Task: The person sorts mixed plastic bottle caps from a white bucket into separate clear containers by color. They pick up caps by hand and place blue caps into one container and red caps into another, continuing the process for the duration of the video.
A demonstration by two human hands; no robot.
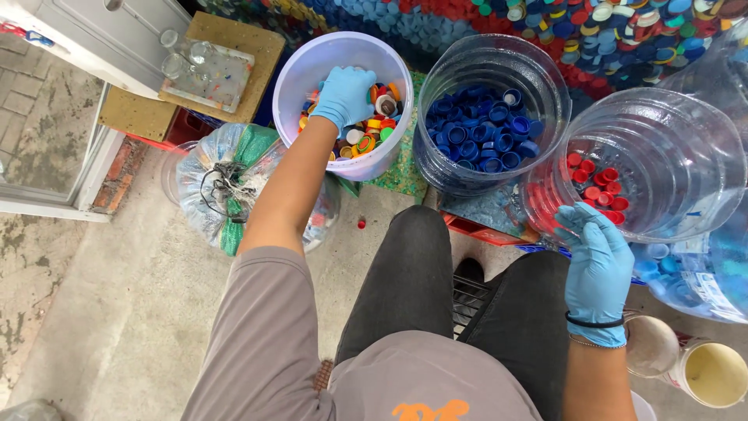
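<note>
Three containers stand ahead of my knees in the head view, and both gloved hands are busy among them. My left hand [344,93] is plunged into the white bucket [308,66], fingers curled downward onto the mixed coloured caps [374,129] heaped just under and to the right of the fingertips; whether a cap is pinched between them I cannot tell, because the back of the glove hides the pads. The bucket leans toward me, which I judge keeps the heap within reach. My right hand [598,265] sits at the near rim of the clear tub [678,156], fingers bent together with the tips pointing into the opening; again I cannot tell if anything is gripped. Just beyond those fingertips lie the red caps [596,183], gathered at the low side of the tub, which is tipped toward me. Between the two hands stands a second clear tub [491,70] filled with blue caps [479,136], touched by neither hand. Below the left forearm sits a tied clear bag [218,187] on the concrete floor [117,312], and a lone red cap [361,224] lies well apart from either set of fingers. By my right wrist stand two small pots [701,370].
</note>
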